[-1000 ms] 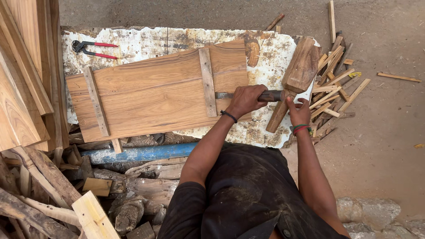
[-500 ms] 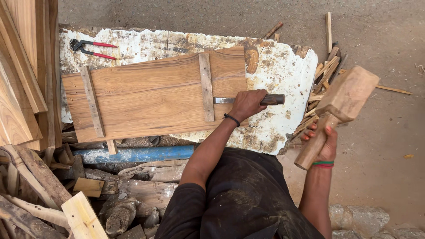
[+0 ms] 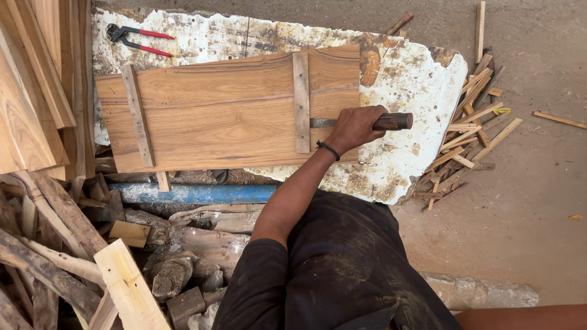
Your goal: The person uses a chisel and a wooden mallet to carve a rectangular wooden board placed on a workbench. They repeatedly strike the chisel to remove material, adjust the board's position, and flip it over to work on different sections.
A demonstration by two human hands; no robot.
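I count one wooden panel (image 3: 226, 110) with two cross battens (image 3: 301, 101) nailed over it, one chisel (image 3: 361, 122), one pair of red-handled pincers (image 3: 137, 40), one blue pipe (image 3: 195, 194) and one hand (image 3: 351, 128) in view. The offcut sticks (image 3: 468, 143) are too jumbled to count.

A chisel (image 3: 361, 122) is gripped by the left hand (image 3: 353, 127), its blade laid against the cross batten (image 3: 301, 102) of a wooden panel (image 3: 226, 116). The panel is rested on a worn white surface (image 3: 416, 79). Red-handled pincers (image 3: 137, 39) are seen near the far edge.
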